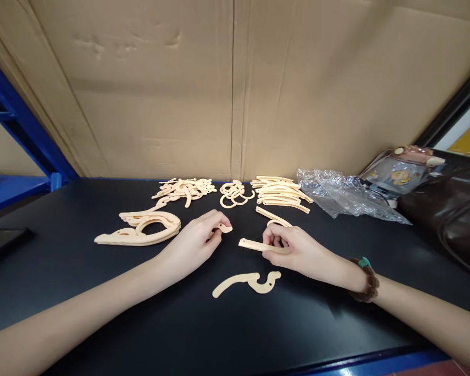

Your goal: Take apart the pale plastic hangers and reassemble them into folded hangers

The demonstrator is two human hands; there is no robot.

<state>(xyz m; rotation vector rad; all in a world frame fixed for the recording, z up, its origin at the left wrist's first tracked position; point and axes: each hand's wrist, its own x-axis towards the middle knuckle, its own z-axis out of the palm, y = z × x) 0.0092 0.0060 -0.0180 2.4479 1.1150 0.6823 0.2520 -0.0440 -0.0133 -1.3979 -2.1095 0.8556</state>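
Note:
My left hand [201,235] is closed on a beige curved hanger piece [224,228]; one end with a small hole sticks out past the fingertips, the rest is hidden. In my right hand [297,248] is a straight beige hanger arm [251,244], pinched between thumb and fingers and pointing left. Just behind that hand lies another hanger arm [272,215], partly covered by the fingers. A wavy hanger piece with a hooked end [245,282] lies flat on the black table [172,324] in front of both hands. Left of my left hand sits a stack of folded hangers [141,232].
Along the back lie a pile of curved pieces [190,189], several hooks [235,194] and a pile of hanger arms [280,192]. Clear plastic bags [344,190], a printed pouch [395,175] and a dark brown bag [446,214] are at right. A cardboard wall [160,94] stands behind.

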